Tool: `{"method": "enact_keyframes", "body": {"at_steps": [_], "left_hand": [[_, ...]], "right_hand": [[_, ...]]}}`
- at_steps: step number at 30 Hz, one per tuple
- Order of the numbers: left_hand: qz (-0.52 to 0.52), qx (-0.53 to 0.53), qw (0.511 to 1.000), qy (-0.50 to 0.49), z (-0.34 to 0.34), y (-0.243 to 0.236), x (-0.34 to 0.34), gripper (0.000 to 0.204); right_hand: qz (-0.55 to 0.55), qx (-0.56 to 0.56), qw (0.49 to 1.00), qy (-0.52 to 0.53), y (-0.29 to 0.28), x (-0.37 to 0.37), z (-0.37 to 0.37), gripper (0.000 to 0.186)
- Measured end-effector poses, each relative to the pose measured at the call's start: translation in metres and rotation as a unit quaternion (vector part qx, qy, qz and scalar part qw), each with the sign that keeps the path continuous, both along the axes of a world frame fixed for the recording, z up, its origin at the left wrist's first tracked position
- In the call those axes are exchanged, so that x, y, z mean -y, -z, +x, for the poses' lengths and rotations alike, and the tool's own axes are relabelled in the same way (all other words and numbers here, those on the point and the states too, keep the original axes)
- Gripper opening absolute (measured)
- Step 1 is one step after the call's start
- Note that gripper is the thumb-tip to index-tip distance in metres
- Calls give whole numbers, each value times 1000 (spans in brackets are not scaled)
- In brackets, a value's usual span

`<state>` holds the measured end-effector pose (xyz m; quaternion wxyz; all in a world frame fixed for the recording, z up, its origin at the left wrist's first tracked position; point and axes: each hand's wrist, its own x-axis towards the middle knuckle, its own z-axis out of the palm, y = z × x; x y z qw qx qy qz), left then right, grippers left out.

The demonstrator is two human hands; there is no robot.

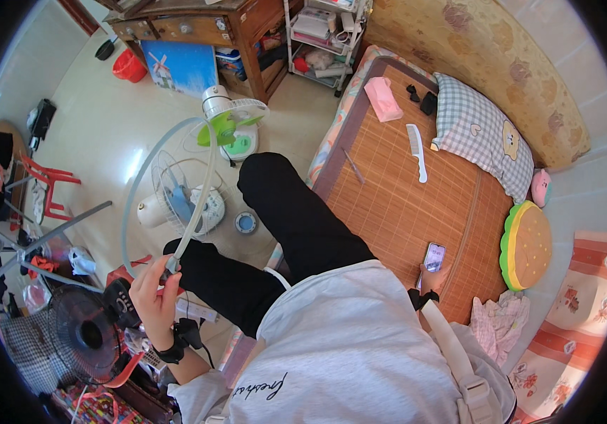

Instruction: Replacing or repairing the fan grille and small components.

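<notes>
My left hand pinches a pale plastic fan guard ring near a small dark piece on its rim, holding the ring up over the floor. Behind the ring is a fan with blue blades and a wire cage. Farther off stands a fan with green blades, its cage partly off to the side. My right hand rests on the bamboo mat with its fingers round a smartphone, whose screen is lit. I sit on the bed's edge.
On the mat lie a white comb, a pink tissue pack and a thin stick-like tool. A small round blue-grey part lies by my feet. A black fan and a metal rack stand at left.
</notes>
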<state>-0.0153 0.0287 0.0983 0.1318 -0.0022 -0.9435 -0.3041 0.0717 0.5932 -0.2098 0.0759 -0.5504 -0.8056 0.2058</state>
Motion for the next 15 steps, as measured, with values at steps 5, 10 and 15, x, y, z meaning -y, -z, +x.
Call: {"method": "enact_keyframes", "body": {"at_steps": [5,10,15], "left_hand": [[-18,0,1000,5,3,-7,-5,26],[-1,1,1000,-7,1,-4,-1,25],[-4,-8,1000,-17,4,-1,0,25]], "right_hand": [[-16,64,998,22,-30,17,-11,105],[39,71,991,-103,-12,2,2,98],[132,122,976,-125,8,-6,28,91]]}}
